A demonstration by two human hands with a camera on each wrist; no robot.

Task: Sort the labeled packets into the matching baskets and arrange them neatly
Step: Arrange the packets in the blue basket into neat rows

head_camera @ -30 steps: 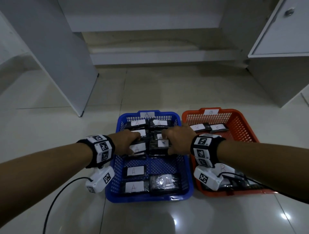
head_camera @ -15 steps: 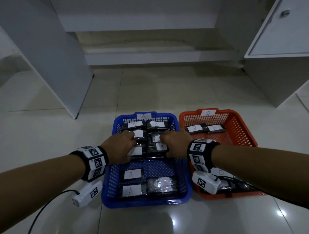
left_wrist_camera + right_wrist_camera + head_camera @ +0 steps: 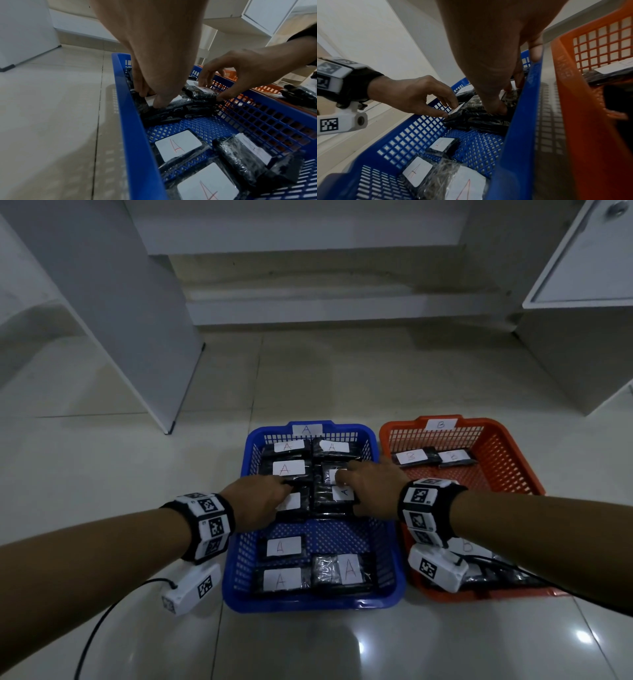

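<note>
Both in the blue basket (image 3: 236,546) — left hand (image 3: 258,501) pinching the left packet (image 3: 294,502), right hand (image 3: 371,491) pinching the right packet (image 3: 334,497).

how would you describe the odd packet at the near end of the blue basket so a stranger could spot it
Find the blue basket, left of the orange basket. Its near end holds three black packets. The odd packet sits in the near right corner: its label stands upright, while its neighbours' labels lie sideways.
</note>
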